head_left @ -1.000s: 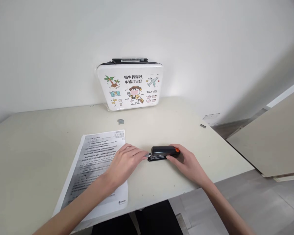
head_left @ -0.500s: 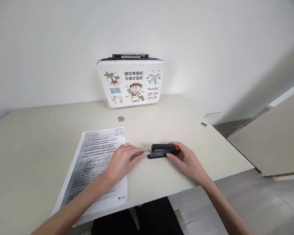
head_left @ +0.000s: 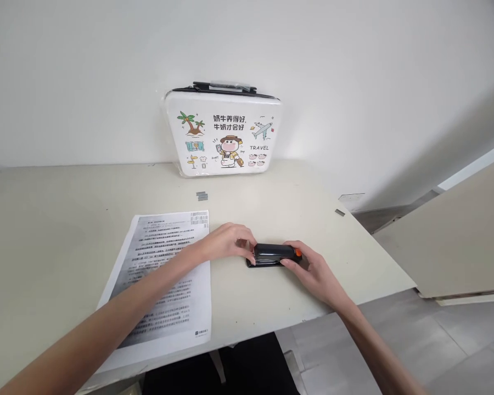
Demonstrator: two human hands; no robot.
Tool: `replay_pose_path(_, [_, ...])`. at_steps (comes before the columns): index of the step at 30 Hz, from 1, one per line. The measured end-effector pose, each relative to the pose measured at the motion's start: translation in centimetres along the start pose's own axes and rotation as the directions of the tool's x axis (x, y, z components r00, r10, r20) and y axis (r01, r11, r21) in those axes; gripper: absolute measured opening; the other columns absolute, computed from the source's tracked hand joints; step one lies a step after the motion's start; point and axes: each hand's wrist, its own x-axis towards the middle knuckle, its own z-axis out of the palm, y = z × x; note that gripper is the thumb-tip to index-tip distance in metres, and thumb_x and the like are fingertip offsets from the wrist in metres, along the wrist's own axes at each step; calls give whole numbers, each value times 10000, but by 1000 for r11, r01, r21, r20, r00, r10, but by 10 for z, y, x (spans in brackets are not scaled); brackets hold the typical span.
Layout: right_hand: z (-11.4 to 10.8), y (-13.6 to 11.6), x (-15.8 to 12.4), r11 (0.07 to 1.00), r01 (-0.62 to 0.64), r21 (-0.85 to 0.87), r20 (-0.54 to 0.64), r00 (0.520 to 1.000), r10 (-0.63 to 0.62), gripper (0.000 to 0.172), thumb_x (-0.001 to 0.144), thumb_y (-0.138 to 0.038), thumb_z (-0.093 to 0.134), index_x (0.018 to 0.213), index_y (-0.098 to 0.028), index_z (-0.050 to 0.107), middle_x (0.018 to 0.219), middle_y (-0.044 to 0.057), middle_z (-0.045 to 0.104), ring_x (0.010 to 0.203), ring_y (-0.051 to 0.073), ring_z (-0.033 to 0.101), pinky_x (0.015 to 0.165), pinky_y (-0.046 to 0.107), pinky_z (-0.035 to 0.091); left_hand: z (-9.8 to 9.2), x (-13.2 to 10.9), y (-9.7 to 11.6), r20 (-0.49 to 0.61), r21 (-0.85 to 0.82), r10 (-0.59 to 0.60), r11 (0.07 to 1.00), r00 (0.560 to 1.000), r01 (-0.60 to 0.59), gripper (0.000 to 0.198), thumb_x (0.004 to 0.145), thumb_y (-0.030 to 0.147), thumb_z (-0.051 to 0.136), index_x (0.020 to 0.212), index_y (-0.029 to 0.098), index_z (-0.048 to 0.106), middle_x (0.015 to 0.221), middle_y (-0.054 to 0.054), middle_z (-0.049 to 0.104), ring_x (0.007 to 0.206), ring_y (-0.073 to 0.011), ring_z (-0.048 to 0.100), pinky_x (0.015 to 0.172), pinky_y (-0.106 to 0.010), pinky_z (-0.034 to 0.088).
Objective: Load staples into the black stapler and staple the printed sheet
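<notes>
A black stapler (head_left: 274, 251) with an orange end lies lengthwise on the table, its tip to the left. My right hand (head_left: 316, 271) grips its rear end between thumb and fingers. At the front end, my left hand (head_left: 233, 241) pinches the tip, thumb and fingers touching it. The metal staple tray no longer sticks out there. Part of the front is hidden by my left fingers. Under my left forearm is a printed sheet of paper (head_left: 189, 315).
A white cartoon-printed case (head_left: 230, 131) with a black handle leans against the wall at the back. Several grey staple strips (head_left: 201, 196) lie in front of it. One more staple strip (head_left: 340, 212) sits near the right edge of the table (head_left: 292, 203).
My left hand has moved right, and the metal tray that stuck out of the stapler's front has slid inside. My right hand keeps its hold. The view has shifted slightly.
</notes>
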Motion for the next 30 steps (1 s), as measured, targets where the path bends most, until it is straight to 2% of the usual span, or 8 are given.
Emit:
replay_pose_path(4, [1,1,-1,1000,5,-18,-12,1000,-5,372,974,-561,602,1204,-271,643,1174,73,726,1080,268,661,956,406,549,4,-1,6,-8,75,21,997,1000,-21,354,921,607,700,910,264,789,867,-21,730,787,-194,665,765,-314,499])
replay_pose_path(8, [3,1,-3,1000,-4,-23,-16,1000,4,358,968,-547,627,1192,-269,653,1184,72,732,1076,265,674,950,399,554,-24,-32,-2,-115,136,-59,988,992,74,362,927,612,689,1065,286,765,993,-25,765,877,-208,700,811,-318,524])
replay_pose_path(9, [3,1,-3,1000,-6,-18,-8,1000,6,354,971,-544,626,1193,-269,654,1186,72,732,1072,264,677,947,398,557,-36,-43,-9,-241,166,-114,973,964,157,360,934,609,676,1054,279,755,988,-26,764,868,-209,697,823,-327,529])
replay_pose_path(12, [4,3,-4,1000,-9,-15,1,1000,9,353,970,-539,634,1204,-274,652,1190,71,733,1070,266,680,945,404,559,-69,-77,-42,-595,332,-196,823,779,460,340,1006,537,545,1019,237,706,1009,-73,728,946,-262,664,904,-407,515])
replay_pose_path(15, [5,4,-5,999,-9,-31,-3,1000,9,361,969,-543,632,1213,-277,651,1182,70,737,1064,268,683,945,411,561,-81,-100,-72,-678,432,-228,645,699,630,345,985,508,523,1036,193,653,1112,-152,665,1103,-353,603,1020,-520,452])
replay_pose_path(19, [6,5,-5,998,-3,-59,-12,1000,2,350,972,-537,633,1208,-279,657,1145,53,743,1042,256,690,943,392,564,-65,-106,-81,-668,419,-244,657,703,627,328,1006,515,472,921,213,570,1038,-126,639,1054,-330,587,1025,-517,433])
replay_pose_path(23, [7,5,-7,998,-11,-58,-13,1000,10,345,976,-530,637,1217,-285,655,1155,52,742,1048,256,686,954,390,555,-42,-95,-61,-625,286,-307,765,717,577,339,995,548,511,879,229,527,933,-59,679,943,-274,617,1037,-504,412])
replay_pose_path(30, [7,3,-7,998,-23,-56,-14,1000,22,333,973,-525,642,1202,-283,659,1167,47,736,1075,255,674,954,379,543,-18,-77,-27,-545,175,-320,860,775,478,351,963,582,562,926,246,657,1008,-22,757,1025,-272,654,1079,-506,364])
